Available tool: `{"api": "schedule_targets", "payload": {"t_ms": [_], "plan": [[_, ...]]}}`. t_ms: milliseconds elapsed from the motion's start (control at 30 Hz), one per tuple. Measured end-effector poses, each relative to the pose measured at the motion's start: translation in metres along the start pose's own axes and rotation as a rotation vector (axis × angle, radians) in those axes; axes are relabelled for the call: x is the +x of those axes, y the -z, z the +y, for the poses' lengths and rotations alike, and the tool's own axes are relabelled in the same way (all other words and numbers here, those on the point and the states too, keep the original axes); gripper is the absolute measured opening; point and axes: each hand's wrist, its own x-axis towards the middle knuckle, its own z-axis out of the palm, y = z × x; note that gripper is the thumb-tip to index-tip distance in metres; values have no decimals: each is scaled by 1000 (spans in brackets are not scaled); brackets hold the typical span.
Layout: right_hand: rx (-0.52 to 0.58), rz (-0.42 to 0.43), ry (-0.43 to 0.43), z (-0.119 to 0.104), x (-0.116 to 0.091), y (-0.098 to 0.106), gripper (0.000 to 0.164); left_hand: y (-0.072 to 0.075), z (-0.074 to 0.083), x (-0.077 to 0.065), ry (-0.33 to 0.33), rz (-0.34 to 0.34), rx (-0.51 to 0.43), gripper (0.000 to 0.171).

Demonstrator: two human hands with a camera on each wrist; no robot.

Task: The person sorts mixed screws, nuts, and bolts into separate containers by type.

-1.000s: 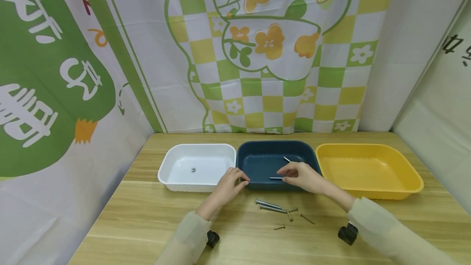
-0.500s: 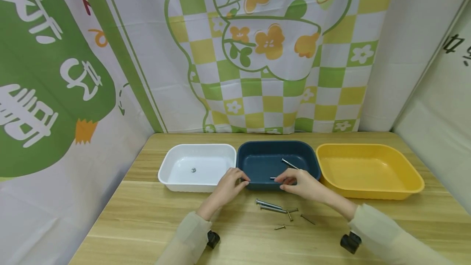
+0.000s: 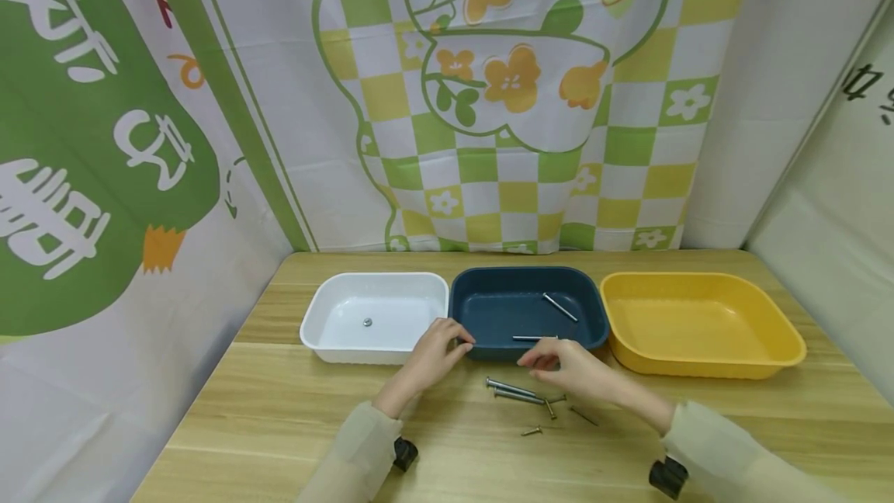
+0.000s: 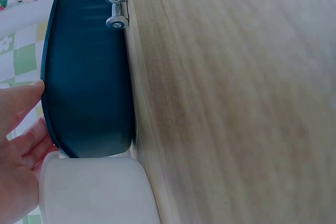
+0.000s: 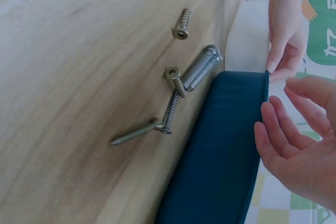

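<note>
Two slim silver metal bolts [image 3: 560, 307] lie apart inside a dark blue rectangular tray [image 3: 489, 313], one slanting toward its right side, the other lengthwise near the front wall. The right hand [image 3: 573, 369] is over the front rim by this second bolt, its fingers loosely bent, with a clear gap between thumb and forefinger and nothing in its grasp; whether it touches the rim I cannot tell. The left hand [image 3: 434, 352] pinches the tray's front left corner between thumb and fingers.

On the wooden table [image 3: 279, 418] in front lie two thick silver bolts [image 5: 202, 69], side by side, and four small brass-coloured screws [image 5: 182, 24], some crossing or touching. The work looks like sorting, at a point between a placement and a pick-up. The next move would call for lowering the right hand and pinching one piece from the loose group without dragging its neighbours.

Left of the tray is a white rectangular tray [image 3: 335, 332] with one small silver piece [image 3: 367, 322]; to the right is a yellow one.
</note>
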Motion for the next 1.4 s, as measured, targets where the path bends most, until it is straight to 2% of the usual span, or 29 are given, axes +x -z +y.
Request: {"api": "schedule_targets", "payload": {"t_ms": [267,600,867,1400], "plan": [[23,-18,16,2,-3,-8,17,0,1,0,3,2,6,6],[40,-38,-18,5,-2,-20,15,2,2,0,2,-3,7,7],[34,-53,-13,9,0,-26,15,3,3,0,19,-10,14,7],[4,-71,11,14,5,-33,16,2,2,0,12,-5,14,7]]}}
